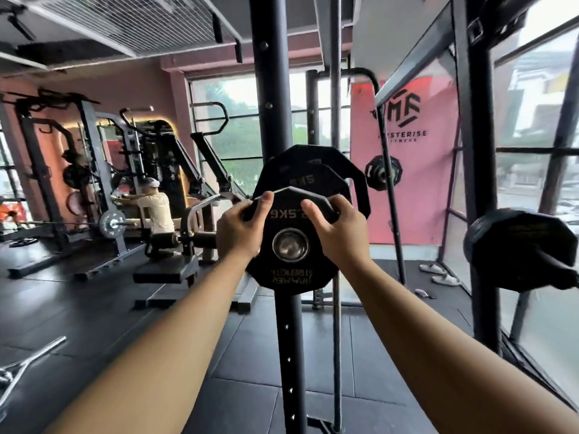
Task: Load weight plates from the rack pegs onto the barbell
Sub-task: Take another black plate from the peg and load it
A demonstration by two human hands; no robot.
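My left hand [241,227] and right hand [336,228] grip the top rim of the small black many-sided 2.5 kg rubber plate [289,274], at ten and two o'clock. It hangs on the steel rack peg [290,244], with larger black plates [313,170] behind at twelve. I judge this is unracking; next needs a straight pull toward me.

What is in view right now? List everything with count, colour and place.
small plate: one, black, front of the stack at the centre post, gripped by both hands
larger plates: two, black, behind the small plate
post: one, black, centre, upright
side plate: one, black, right edge
far plate: one, black, before the banner
banner: one, pink, right of centre
slippers: two, white, floor at right
other person: one, pale shirt, at a machine, left
left hand: one, on the small plate's upper left edge
right hand: one, on its upper right edge
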